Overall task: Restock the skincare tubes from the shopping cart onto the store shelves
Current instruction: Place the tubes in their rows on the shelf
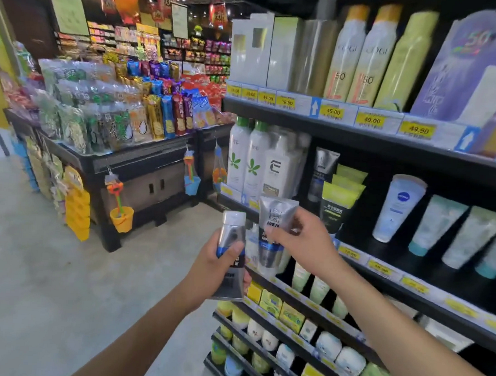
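Tubes (277, 213) gleam glossy silver in left hand (216, 263) and right hand (303, 244).

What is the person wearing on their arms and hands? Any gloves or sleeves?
No gloves on the left hand or the right hand. No rings, watch or bracelets show. The left arm and right arm are bare, with no sleeves in sight.

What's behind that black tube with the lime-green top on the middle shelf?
Two more lime-green tops line up behind the black tube; their lower bodies are covered by it. A silver tube stands further back left.
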The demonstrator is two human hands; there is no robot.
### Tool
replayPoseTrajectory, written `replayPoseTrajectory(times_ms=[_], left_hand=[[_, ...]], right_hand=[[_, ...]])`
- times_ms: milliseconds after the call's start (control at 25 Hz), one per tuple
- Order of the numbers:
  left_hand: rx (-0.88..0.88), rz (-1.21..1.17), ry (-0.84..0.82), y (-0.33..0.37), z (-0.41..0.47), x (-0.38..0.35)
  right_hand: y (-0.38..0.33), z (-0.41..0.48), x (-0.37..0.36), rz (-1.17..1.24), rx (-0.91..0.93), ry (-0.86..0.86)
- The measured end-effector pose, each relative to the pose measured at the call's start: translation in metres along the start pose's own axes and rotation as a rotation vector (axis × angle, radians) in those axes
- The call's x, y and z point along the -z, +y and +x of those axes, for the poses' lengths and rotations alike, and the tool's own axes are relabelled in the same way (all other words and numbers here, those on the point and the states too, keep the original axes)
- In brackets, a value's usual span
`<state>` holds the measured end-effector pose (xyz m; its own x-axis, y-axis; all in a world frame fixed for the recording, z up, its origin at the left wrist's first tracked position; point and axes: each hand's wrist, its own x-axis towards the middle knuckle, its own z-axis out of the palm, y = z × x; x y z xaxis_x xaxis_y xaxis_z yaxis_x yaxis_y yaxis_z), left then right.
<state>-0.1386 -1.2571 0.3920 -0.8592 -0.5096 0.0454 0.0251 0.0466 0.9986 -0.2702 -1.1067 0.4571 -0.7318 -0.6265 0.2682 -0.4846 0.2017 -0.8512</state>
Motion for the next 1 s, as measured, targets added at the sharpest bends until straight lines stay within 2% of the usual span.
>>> replayPoseTrajectory(times_ms=[120, 280, 440, 640, 840, 1000], left_hand=[[-0.024, -0.041, -0.110, -0.006, 0.048, 0.001], [-0.090, 0.078, -0.238, -0.023, 0.119, 0.008], [-0.106, 0.133, -0.333, -0.027, 0.163, 0.009], [-0.065, 0.048, -0.447, -0.034, 0.196, 0.012], [-0.051, 0.012, -0.502, -0.039, 0.214, 0.011], [-0.048, -0.034, -0.547, -0.040, 0.221, 0.009]], right_hand=[[-0.009, 0.023, 0.010, -0.173, 0.016, 0.071], [-0.026, 0.050, 0.022, -0.410, 0.068, 0.173], [-0.043, 0.074, 0.033, -0.606, 0.033, 0.195], [-0.045, 0.096, 0.038, -0.778, -0.014, 0.221], [-0.044, 0.119, 0.047, -1.025, 0.021, 0.255], [-0.031, 0.137, 0.054, -1.061, -0.051, 0.244]])
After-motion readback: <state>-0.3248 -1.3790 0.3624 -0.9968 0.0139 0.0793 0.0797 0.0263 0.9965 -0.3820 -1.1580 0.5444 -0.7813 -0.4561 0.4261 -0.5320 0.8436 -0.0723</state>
